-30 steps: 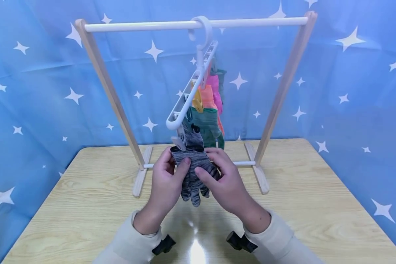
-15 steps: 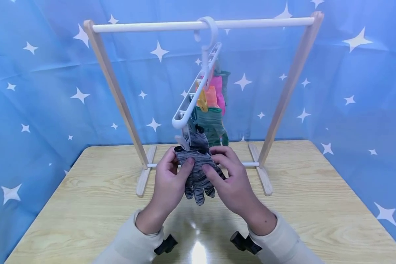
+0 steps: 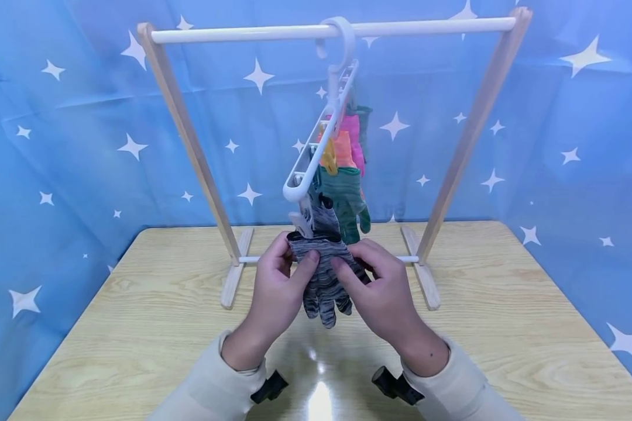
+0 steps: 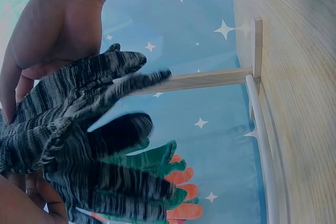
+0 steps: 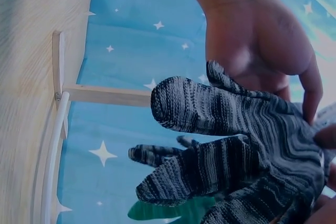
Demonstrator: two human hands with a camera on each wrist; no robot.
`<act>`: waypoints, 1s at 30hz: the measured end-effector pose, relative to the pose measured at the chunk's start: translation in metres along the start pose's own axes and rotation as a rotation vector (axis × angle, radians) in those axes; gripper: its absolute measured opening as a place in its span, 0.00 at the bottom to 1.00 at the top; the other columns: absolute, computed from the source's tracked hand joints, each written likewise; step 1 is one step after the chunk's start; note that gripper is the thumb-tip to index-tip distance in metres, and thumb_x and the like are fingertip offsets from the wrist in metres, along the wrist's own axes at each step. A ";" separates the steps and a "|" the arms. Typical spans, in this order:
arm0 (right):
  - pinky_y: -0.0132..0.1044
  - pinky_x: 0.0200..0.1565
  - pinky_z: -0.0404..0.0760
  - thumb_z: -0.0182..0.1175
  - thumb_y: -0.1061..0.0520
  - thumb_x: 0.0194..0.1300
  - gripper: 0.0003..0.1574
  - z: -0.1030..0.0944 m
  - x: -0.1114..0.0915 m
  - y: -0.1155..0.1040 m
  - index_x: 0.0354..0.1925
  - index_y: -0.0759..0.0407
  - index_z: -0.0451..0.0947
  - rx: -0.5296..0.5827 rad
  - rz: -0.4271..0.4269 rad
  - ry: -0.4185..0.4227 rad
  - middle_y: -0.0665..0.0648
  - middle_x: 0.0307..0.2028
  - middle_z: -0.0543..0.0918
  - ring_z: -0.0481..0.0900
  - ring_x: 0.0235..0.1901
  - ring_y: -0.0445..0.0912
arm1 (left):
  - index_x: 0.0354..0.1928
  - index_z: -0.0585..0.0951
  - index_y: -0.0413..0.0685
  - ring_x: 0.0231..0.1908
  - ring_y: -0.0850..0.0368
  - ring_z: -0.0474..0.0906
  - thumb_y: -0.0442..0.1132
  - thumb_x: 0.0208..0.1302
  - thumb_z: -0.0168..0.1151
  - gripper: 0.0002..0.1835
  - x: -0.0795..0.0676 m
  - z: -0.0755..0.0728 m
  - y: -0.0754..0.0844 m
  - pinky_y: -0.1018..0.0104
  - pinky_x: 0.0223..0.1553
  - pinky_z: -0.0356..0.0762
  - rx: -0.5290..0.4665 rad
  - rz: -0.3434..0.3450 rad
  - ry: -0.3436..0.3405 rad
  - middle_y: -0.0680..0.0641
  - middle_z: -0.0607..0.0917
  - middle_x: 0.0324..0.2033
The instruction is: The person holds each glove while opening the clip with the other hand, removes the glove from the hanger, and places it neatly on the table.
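Observation:
A black-and-grey marled knit glove [image 3: 326, 278] hangs fingers down below the near end of a white clip hanger [image 3: 316, 155]. My left hand [image 3: 278, 286] pinches its left edge just under the dark cuff, thumb in front. On the opposite edge my right hand [image 3: 387, 292] holds the glove between thumb and fingers. A grey clip [image 3: 301, 223] hangs from the hanger right at the cuff. More marled knit fabric [image 3: 323, 219] shows behind the cuff. In the right wrist view, the glove's fingers [image 5: 199, 106] spread out from the hands; the left wrist view shows a second layer of glove fingers [image 4: 131, 182].
Further along the hanger hang a green glove [image 3: 342, 190], an orange one [image 3: 343, 146] and a pink one [image 3: 351, 131], with a yellow clip [image 3: 329, 159]. The hanger hooks over the white rail [image 3: 242, 34] of a wooden rack [image 3: 189, 140] on the table [image 3: 137, 333].
The whole head view has shifted, with rack and hands now further right. Both hands keep hold of the marled glove, and the right fingers sit slightly lower along its edge.

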State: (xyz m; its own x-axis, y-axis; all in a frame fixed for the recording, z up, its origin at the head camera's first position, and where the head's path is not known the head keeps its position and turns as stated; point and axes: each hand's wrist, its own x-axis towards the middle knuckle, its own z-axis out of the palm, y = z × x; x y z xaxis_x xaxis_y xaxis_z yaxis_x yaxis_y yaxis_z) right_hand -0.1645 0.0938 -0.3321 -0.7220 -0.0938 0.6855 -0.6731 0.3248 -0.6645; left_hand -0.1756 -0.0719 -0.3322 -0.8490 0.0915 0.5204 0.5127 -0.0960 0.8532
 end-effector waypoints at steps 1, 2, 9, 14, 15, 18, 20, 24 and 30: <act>0.31 0.27 0.73 0.63 0.62 0.67 0.03 0.000 0.000 0.000 0.36 0.56 0.83 0.013 0.009 -0.009 0.48 0.29 0.77 0.71 0.25 0.40 | 0.53 0.77 0.35 0.46 0.57 0.78 0.35 0.71 0.59 0.14 0.000 0.000 0.000 0.65 0.49 0.79 0.000 0.000 -0.002 0.40 0.83 0.45; 0.31 0.27 0.74 0.64 0.62 0.67 0.03 0.001 0.000 -0.001 0.38 0.56 0.83 0.021 0.018 -0.017 0.48 0.30 0.79 0.72 0.25 0.40 | 0.54 0.77 0.35 0.46 0.57 0.78 0.35 0.71 0.59 0.14 0.000 0.000 0.000 0.65 0.50 0.79 -0.002 0.000 -0.003 0.39 0.83 0.45; 0.34 0.31 0.83 0.65 0.63 0.65 0.08 0.003 -0.002 0.001 0.43 0.56 0.84 0.057 0.071 -0.074 0.52 0.35 0.86 0.82 0.31 0.39 | 0.53 0.77 0.35 0.47 0.56 0.78 0.35 0.71 0.58 0.14 0.000 -0.001 0.002 0.64 0.51 0.78 0.017 -0.019 -0.020 0.38 0.83 0.46; 0.34 0.31 0.85 0.65 0.61 0.67 0.06 0.003 -0.002 0.002 0.42 0.57 0.85 0.055 0.102 -0.103 0.53 0.34 0.89 0.85 0.31 0.38 | 0.52 0.75 0.35 0.45 0.57 0.77 0.33 0.70 0.57 0.12 0.001 -0.002 0.002 0.65 0.49 0.78 0.019 -0.028 -0.010 0.42 0.83 0.44; 0.34 0.31 0.85 0.65 0.61 0.67 0.05 0.004 -0.002 0.002 0.42 0.57 0.85 0.056 0.100 -0.109 0.53 0.34 0.89 0.85 0.30 0.38 | 0.53 0.74 0.35 0.44 0.57 0.77 0.33 0.70 0.56 0.12 0.001 -0.003 0.002 0.65 0.48 0.78 0.013 -0.025 -0.003 0.44 0.82 0.44; 0.34 0.30 0.85 0.64 0.63 0.67 0.04 0.003 -0.002 0.002 0.41 0.58 0.84 0.066 0.075 -0.124 0.53 0.32 0.88 0.85 0.29 0.38 | 0.54 0.72 0.33 0.40 0.59 0.74 0.32 0.70 0.54 0.14 0.002 -0.004 0.002 0.69 0.44 0.75 -0.010 0.000 0.023 0.51 0.79 0.39; 0.33 0.30 0.85 0.64 0.63 0.67 0.04 0.003 -0.002 0.002 0.40 0.57 0.84 0.065 0.049 -0.134 0.53 0.31 0.88 0.85 0.28 0.38 | 0.56 0.71 0.32 0.39 0.61 0.73 0.33 0.71 0.51 0.15 0.003 -0.005 0.002 0.70 0.43 0.73 -0.023 0.015 0.037 0.54 0.77 0.39; 0.31 0.28 0.82 0.63 0.64 0.67 0.06 0.004 -0.002 0.003 0.41 0.57 0.84 0.055 0.003 -0.140 0.51 0.29 0.87 0.82 0.25 0.36 | 0.58 0.71 0.29 0.46 0.62 0.76 0.35 0.71 0.48 0.19 0.005 -0.009 0.004 0.72 0.49 0.75 -0.039 0.027 0.043 0.50 0.80 0.47; 0.29 0.24 0.78 0.62 0.66 0.67 0.07 0.004 -0.002 0.003 0.40 0.57 0.84 0.067 -0.044 -0.154 0.49 0.24 0.82 0.75 0.20 0.34 | 0.63 0.71 0.30 0.58 0.60 0.75 0.37 0.74 0.44 0.22 0.005 -0.012 0.008 0.70 0.60 0.74 0.006 0.035 0.016 0.36 0.78 0.59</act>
State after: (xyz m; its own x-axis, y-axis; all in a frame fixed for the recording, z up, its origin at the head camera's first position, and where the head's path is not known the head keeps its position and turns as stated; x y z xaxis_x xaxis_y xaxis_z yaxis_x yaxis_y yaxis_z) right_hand -0.1660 0.0910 -0.3369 -0.7044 -0.2508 0.6640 -0.7098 0.2543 -0.6569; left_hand -0.1771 -0.0842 -0.3231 -0.8324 0.0727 0.5494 0.5428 -0.0932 0.8347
